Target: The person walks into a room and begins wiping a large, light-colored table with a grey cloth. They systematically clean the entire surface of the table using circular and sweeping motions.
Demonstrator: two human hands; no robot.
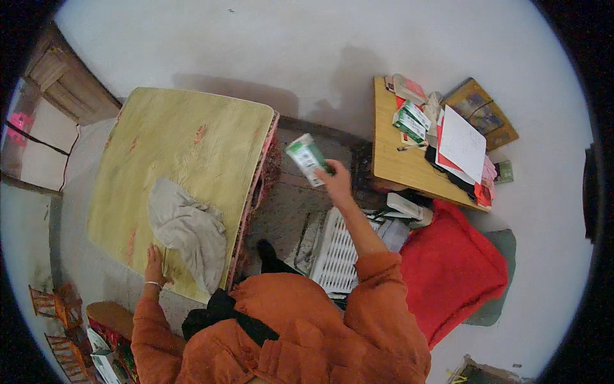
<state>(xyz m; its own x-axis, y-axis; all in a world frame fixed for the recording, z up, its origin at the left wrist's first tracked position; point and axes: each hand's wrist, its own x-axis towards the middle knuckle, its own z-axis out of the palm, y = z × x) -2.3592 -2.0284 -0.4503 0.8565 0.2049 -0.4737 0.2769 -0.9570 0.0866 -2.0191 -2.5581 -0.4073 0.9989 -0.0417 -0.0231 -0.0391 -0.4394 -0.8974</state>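
My right hand (337, 182) is closed around one end of a small green and white box (304, 157), held up over the gap between the bed and the desk. My left hand (155, 265) lies on the near edge of a yellow-covered mattress (166, 134), fingers stretched out and nothing in them. Just beside that hand is a crumpled grey cloth (185, 230). On the wooden desk (391, 150) to the right, green and white boxes (411, 121) like the held one lie next to papers.
White sheets (462, 142), books (409, 88) and a framed picture (481, 115) crowd the desk. Below it stand a white slatted basket (336, 253) and a red cloth (451, 269) over a seat. Wooden chairs (64, 349) are at the lower left, a wooden door (67, 80) at upper left.
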